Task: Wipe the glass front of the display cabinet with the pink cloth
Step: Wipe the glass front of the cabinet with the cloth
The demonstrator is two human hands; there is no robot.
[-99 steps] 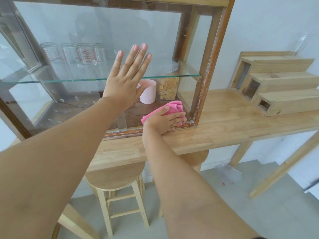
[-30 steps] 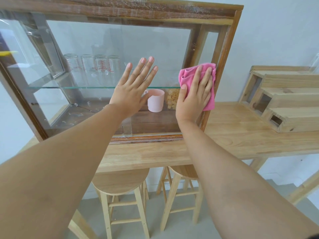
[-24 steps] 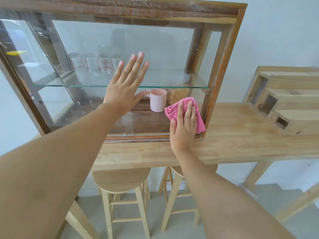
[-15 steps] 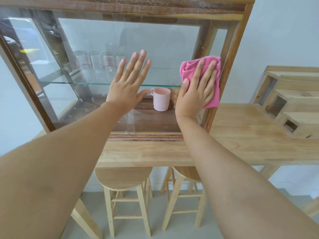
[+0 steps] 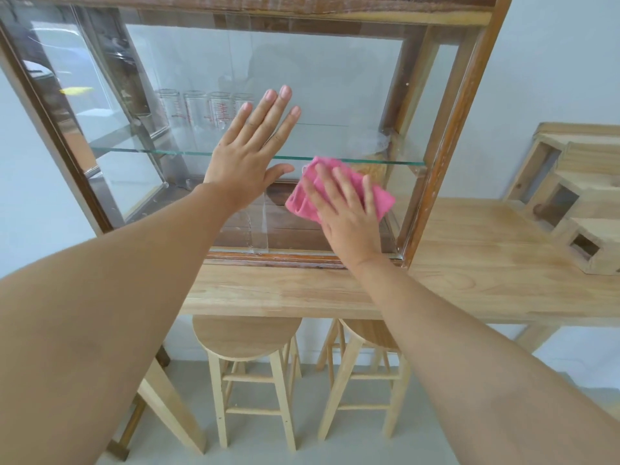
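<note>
Nearest to the camera, below the display cabinet [image 5: 446, 135], two round wooden stools [image 5: 246, 340] stand under the wooden counter [image 5: 469, 280] that carries the cabinet; the second stool is partly hidden by the right forearm. Both bare arms reach up from the bottom edge toward the cabinet's glass front [image 5: 318, 78]; the right hand [image 5: 347, 219] lies flat and open on the lower right part of that glass, fingers spread, and presses the pink cloth [image 5: 303, 199] against the pane; the cloth sits under the fingers and sticks out past them to the left and to the right (it is crumpled, not folded neatly). The left hand [image 5: 250, 156] is open also, palm flat on the glass near the middle of the cabinet, just left of the cloth and slightly higher, holding nothing; its thumb points toward the cloth, close to it but apart. Behind the glass, a glass shelf [image 5: 151, 152] crosses the cabinet; on it, behind the left hand's fingers, stands a row of clear measuring glasses [image 5: 196, 109] with red marks.
</note>
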